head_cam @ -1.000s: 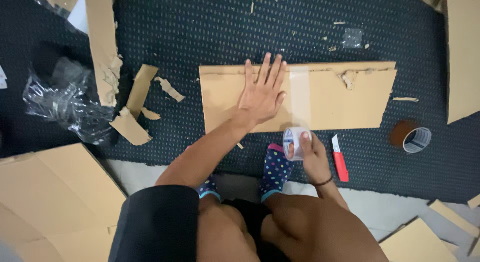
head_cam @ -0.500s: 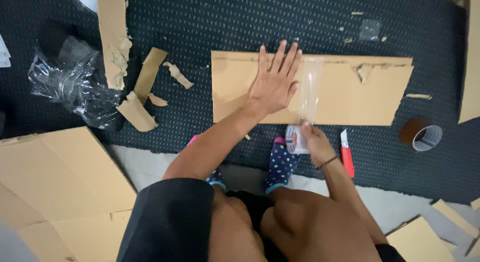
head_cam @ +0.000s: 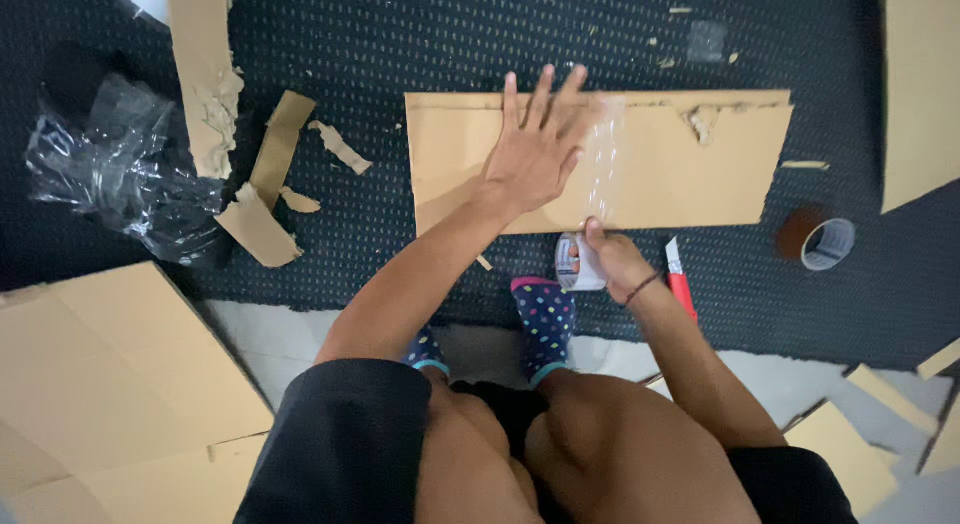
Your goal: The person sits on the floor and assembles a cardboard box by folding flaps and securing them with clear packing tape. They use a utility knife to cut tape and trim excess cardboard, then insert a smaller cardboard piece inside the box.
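— fingers of my left hand (head_cam: 530,159) are spread flat on the one cardboard panel (head_cam: 690,164), on the carpet before my knees.
— and your right hand (head_cam: 615,259)?
— clamped around one clear tape roll (head_cam: 575,262), just below the panel's near edge. one red cutter (head_cam: 680,284) beside it, a second roll (head_cam: 818,240) farther right.

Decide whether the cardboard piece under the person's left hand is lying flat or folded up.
Flat. The cardboard piece lies spread on the dark carpet, with the left hand pressed open on it.
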